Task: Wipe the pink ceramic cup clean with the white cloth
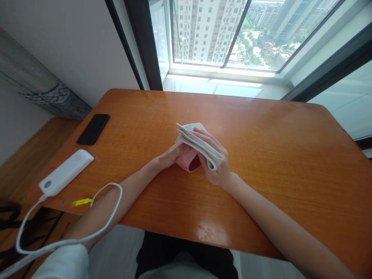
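Note:
Over the middle of the table, my right hand [217,175] is closed on a folded off-white cloth [200,145]; its fingers lie across the top of the folds. Beneath the cloth is a smooth pink object [186,161] with a dark hollow showing at its near end; its kind is not clear. My left hand [176,151] grips this pink object from the left, and the cloth covers part of those fingers. Both hands are close together, with the cloth resting against the pink object. The far side of the pink object is hidden.
The brown wooden table [276,155] has a black phone [93,129] and a white power bank [66,172] at its left. A white cable [113,217] loops over my left forearm, with a yellow tag [81,202]. A window [223,35] stands behind the table.

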Available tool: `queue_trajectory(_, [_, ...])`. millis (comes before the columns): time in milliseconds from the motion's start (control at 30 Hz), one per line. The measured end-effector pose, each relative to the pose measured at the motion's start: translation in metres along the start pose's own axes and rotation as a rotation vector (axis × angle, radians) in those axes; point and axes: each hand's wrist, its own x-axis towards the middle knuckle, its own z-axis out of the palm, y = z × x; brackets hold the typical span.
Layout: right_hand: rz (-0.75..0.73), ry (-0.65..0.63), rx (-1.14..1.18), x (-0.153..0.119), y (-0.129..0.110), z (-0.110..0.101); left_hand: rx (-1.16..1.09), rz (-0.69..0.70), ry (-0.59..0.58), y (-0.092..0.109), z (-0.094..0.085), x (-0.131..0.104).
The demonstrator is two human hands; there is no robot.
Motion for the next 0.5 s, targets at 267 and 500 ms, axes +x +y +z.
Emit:
queue_trajectory(267, [0.162, 0.088, 0.014, -0.002, 0.008, 0.001, -0.140, 0.183, -0.080, 0.001, 0.002, -0.009])
queue_trajectory(500, [0.157, 0.096, 0.032, -0.002, 0.016, -0.003, -0.168, 0.164, -0.067, -0.001, 0.002, -0.006])
